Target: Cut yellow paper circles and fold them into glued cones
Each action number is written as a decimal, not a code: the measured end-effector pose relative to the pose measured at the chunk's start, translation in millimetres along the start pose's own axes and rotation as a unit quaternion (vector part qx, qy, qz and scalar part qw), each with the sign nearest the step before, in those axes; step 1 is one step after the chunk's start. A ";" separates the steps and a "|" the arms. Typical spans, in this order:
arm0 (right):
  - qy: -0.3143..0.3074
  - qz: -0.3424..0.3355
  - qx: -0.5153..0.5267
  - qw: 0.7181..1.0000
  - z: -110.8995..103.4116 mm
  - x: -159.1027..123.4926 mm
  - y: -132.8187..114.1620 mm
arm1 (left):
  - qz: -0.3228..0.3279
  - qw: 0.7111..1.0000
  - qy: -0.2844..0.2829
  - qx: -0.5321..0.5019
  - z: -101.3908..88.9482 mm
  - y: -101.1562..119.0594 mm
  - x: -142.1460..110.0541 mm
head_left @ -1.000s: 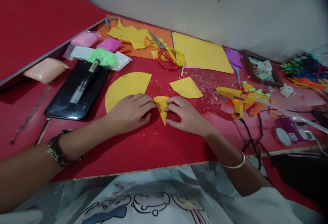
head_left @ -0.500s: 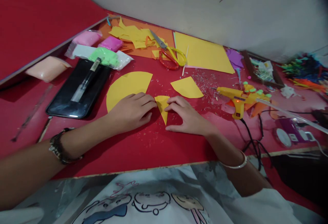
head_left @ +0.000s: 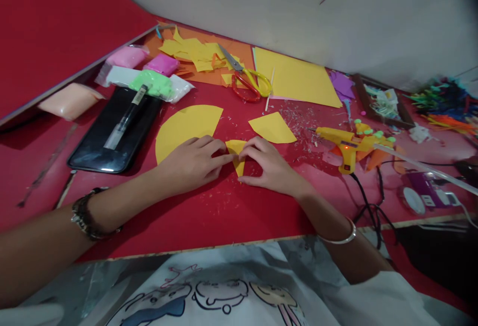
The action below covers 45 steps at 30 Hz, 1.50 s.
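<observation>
Red worktop (head_left: 186, 229) bearing a small yellow paper wedge (head_left: 235, 145) between left hand (head_left: 196, 163) and right hand (head_left: 269, 166), long axis near–far, tip near. Left hand unclenched, fingertip on the wedge; whether the right pinches its right edge cannot be told. Presumably light, flexible and easily creased, best held by its edges.
</observation>
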State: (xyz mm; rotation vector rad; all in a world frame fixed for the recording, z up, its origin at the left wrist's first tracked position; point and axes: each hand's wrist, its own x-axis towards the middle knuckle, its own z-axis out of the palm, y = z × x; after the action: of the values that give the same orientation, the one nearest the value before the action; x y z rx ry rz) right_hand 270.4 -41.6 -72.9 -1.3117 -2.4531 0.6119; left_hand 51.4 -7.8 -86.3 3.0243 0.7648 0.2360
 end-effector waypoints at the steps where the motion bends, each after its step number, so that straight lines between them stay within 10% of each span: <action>1: -0.002 0.000 -0.002 1.000 -0.2 0.4 0.0 | 0.001 1.000 -0.002 0.003 -0.1 -0.1 0.0; 45: 0.005 -0.039 0.019 0.999 -2.0 -0.3 4.2 | 0.068 0.992 -0.089 -0.056 -3.8 -10.4 -4.1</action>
State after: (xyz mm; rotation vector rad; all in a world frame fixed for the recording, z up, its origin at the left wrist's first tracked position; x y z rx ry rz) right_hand 274.5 -39.3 -73.2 -1.1951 -2.4580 0.6278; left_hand 42.4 -0.6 -83.7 2.9422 0.5161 0.0083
